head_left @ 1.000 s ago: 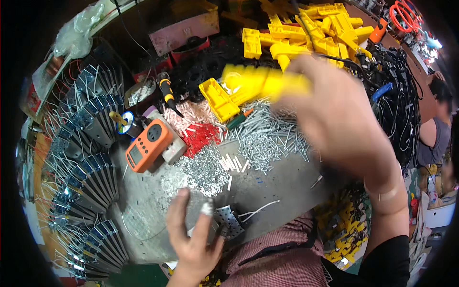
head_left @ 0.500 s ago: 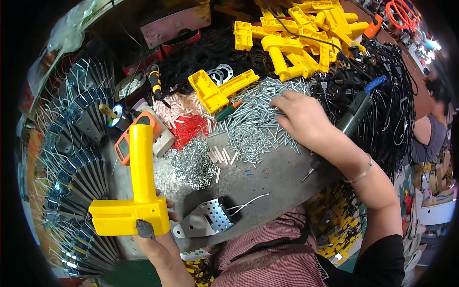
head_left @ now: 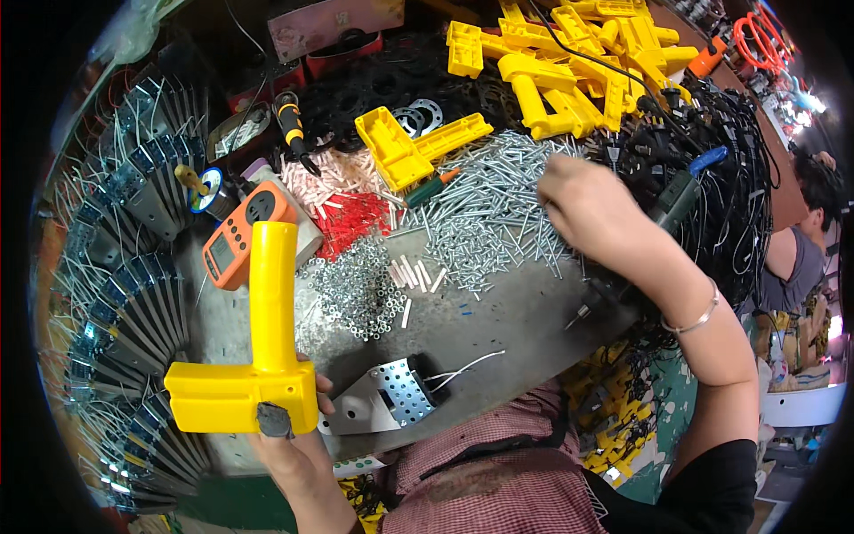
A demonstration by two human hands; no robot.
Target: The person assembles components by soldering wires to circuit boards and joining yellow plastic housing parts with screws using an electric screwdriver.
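Note:
My left hand (head_left: pixel 301 458) is wrapped round a yellow plastic tool housing (head_left: pixel 240 396), with the rounded handle pointing away from me. A dark cover sits on the thumb pressed against the housing. My right hand (head_left: pixel 587 205) is at the right side of a heap of long silver screws (head_left: pixel 494 191), its fingers bent down and close together. Whatever is between those fingertips is hidden. On the near table edge, beside the left hand, lies a perforated metal bracket (head_left: pixel 405 392) with white wires. A yellow half-shell (head_left: pixel 391 151) lies behind the screws.
Silver nuts (head_left: pixel 360 289), red small parts (head_left: pixel 351 222) and pale sleeves (head_left: pixel 325 182) form piles mid-table. An orange meter (head_left: pixel 236 240) and fanned metal plates (head_left: pixel 142 311) stand left. Yellow housings (head_left: pixel 569 71) and black cables (head_left: pixel 729 187) fill the far right. Another person (head_left: pixel 796 258) sits at right.
The right hand has shifted slightly right over the screws, and its fingers are drawn closer together. The left hand keeps hold of the yellow housing. The whole view has turned a little.

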